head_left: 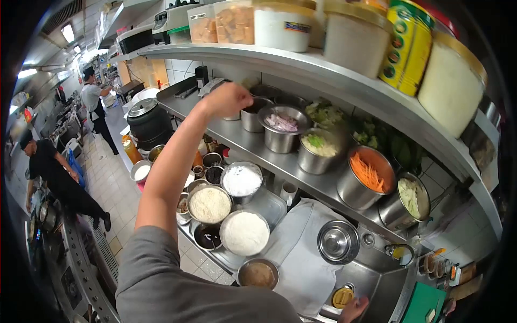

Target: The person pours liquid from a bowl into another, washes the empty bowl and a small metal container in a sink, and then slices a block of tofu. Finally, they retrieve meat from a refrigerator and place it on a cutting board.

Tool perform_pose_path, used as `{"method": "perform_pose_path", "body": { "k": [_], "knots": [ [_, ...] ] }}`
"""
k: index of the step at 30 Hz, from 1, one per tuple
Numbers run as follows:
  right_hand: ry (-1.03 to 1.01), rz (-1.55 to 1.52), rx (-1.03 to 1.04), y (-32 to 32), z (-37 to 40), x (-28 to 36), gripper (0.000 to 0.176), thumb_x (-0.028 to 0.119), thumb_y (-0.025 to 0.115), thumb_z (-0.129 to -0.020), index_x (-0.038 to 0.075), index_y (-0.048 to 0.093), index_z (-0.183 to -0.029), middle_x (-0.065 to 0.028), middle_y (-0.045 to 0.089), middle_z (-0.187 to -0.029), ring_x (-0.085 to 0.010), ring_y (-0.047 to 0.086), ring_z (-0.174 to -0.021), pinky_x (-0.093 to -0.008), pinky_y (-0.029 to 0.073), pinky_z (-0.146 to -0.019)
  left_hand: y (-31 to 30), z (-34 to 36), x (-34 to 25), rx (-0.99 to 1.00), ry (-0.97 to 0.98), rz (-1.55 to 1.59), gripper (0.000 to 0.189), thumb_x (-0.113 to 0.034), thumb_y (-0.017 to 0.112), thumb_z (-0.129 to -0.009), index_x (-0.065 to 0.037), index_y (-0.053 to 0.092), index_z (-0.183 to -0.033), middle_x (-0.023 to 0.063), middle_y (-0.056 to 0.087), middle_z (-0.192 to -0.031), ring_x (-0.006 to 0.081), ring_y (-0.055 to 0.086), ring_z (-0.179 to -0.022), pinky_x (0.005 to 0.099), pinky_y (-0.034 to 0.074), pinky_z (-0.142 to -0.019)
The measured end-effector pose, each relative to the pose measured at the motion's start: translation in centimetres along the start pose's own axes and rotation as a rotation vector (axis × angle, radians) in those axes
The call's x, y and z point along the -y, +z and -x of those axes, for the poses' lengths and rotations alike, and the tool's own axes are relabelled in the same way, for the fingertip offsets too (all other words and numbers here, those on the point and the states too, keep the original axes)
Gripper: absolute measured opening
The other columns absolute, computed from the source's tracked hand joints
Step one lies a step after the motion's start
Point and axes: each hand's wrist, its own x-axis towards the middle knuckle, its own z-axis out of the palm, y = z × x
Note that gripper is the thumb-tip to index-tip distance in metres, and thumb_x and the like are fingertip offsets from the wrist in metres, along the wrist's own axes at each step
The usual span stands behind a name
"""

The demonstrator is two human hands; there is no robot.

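My left hand [232, 100] reaches far forward, fingers curled together above a steel pot [254, 119] on the lower shelf; anything inside them is hidden. Beside that pot, a steel bowl of sliced purple onion [282, 121] rests on another pot. To the right stand pots of pale shreds with green bits [319, 146], shredded carrot [368, 173] and pale cut vegetable [410, 197]. Low at the sink, my right hand [354, 309] is partly cut off by the frame edge and blurred, close to a yellow round lid-like object [342, 297].
Bowls of white powder [245, 232], crumbs [210, 204] and dark sauce [208, 236] crowd the counter. A steel bowl [337, 242] stands by a white cloth [296, 258] and the sink [390, 280]. An upper shelf [237, 52] carries tubs. Two people work at left.
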Motion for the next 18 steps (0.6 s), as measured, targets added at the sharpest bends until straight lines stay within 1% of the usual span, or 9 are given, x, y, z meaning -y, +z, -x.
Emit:
{"method": "perform_pose_path", "body": {
  "k": [1,2,3,4,8,10,11,16,18],
  "knots": [
    [-0.149,0.141,-0.059,-1.8,2.5,2.4,0.034,0.022,0.070,-0.093,-0.005,0.065,-0.114,-0.0184,0.070,-0.102,-0.0285,0.067,-0.093,-0.0396,0.054,-0.084,1.1,-5.4,4.5,-0.103,0.358,-0.263,0.023,-0.025,0.059,-0.093,-0.006,0.072,-0.099,0.0161,0.072,-0.094,0.0311,0.069,-0.089,0.0415,0.054,-0.078],
    [0.043,0.175,-0.008,-3.9,4.6,2.9,0.035,0.017,0.067,-0.092,-0.005,0.061,-0.119,-0.0207,0.068,-0.106,-0.0302,0.065,-0.097,-0.0410,0.052,-0.087,2.9,-10.6,8.7,-0.206,0.715,-0.523,0.030,-0.030,0.055,-0.094,-0.006,0.073,-0.097,0.0173,0.071,-0.096,0.0343,0.068,-0.094,0.0439,0.053,-0.082],
    [0.238,0.205,0.039,-5.8,6.9,3.0,0.038,0.012,0.064,-0.091,-0.005,0.056,-0.124,-0.0230,0.066,-0.110,-0.0319,0.062,-0.101,-0.0423,0.050,-0.091,3.5,-12.8,8.9,-0.188,0.600,-0.456,0.030,-0.029,0.053,-0.094,-0.006,0.073,-0.097,0.0176,0.071,-0.098,0.0347,0.067,-0.097,0.0449,0.052,-0.084],
    [-0.090,0.365,0.114,-7.7,8.9,2.8,0.041,0.011,0.065,-0.091,-0.004,0.052,-0.127,-0.0232,0.066,-0.109,-0.0330,0.063,-0.097,-0.0429,0.051,-0.090,4.4,-14.9,8.2,-0.168,0.485,-0.386,0.031,-0.029,0.051,-0.094,-0.007,0.073,-0.098,0.0178,0.071,-0.101,0.0350,0.067,-0.100,0.0459,0.052,-0.087],
    [0.168,0.584,0.002,-10.7,15.1,1.8,0.040,0.010,0.069,-0.088,0.003,0.055,-0.125,-0.0192,0.068,-0.101,-0.0308,0.065,-0.086,-0.0409,0.055,-0.073,8.5,-20.2,6.6,-0.046,0.463,-0.067,0.030,-0.026,0.051,-0.094,-0.007,0.073,-0.100,0.0176,0.071,-0.106,0.0347,0.067,-0.103,0.0468,0.051,-0.092],
    [0.524,0.312,0.058,-10.8,16.2,3.0,0.039,0.014,0.071,-0.088,0.006,0.057,-0.124,-0.0183,0.068,-0.098,-0.0298,0.064,-0.084,-0.0421,0.053,-0.072,11.7,-22.6,6.2,-0.090,0.557,-0.024,0.029,-0.025,0.053,-0.092,-0.011,0.075,-0.104,0.0182,0.071,-0.110,0.0344,0.067,-0.106,0.0465,0.050,-0.095],
    [0.294,0.598,0.086,-11.3,17.7,3.7,0.037,0.016,0.070,-0.088,0.007,0.059,-0.123,-0.0166,0.070,-0.094,-0.0285,0.065,-0.083,-0.0430,0.053,-0.072,12.9,-23.7,6.1,-0.088,0.574,-0.008,0.029,-0.025,0.053,-0.092,-0.011,0.075,-0.104,0.0182,0.071,-0.110,0.0344,0.067,-0.106,0.0465,0.050,-0.095],
    [0.501,0.615,0.254,-10.0,23.2,7.3,0.033,0.023,0.069,-0.089,0.006,0.065,-0.117,-0.0162,0.073,-0.090,-0.0337,0.068,-0.081,-0.0444,0.054,-0.075,15.2,-27.1,5.3,0.224,0.452,-0.429,0.032,-0.023,0.057,-0.086,-0.005,0.074,-0.107,0.0226,0.069,-0.117,0.0339,0.066,-0.112,0.0464,0.049,-0.098],
    [0.531,0.619,0.332,-9.6,25.2,6.0,0.035,0.025,0.070,-0.089,0.006,0.065,-0.118,-0.0174,0.072,-0.091,-0.0343,0.068,-0.083,-0.0443,0.054,-0.076,16.0,-28.4,6.1,0.167,0.488,-0.378,0.033,-0.023,0.058,-0.085,-0.003,0.074,-0.107,0.0234,0.068,-0.119,0.0339,0.066,-0.113,0.0464,0.050,-0.098]
  ]
}}
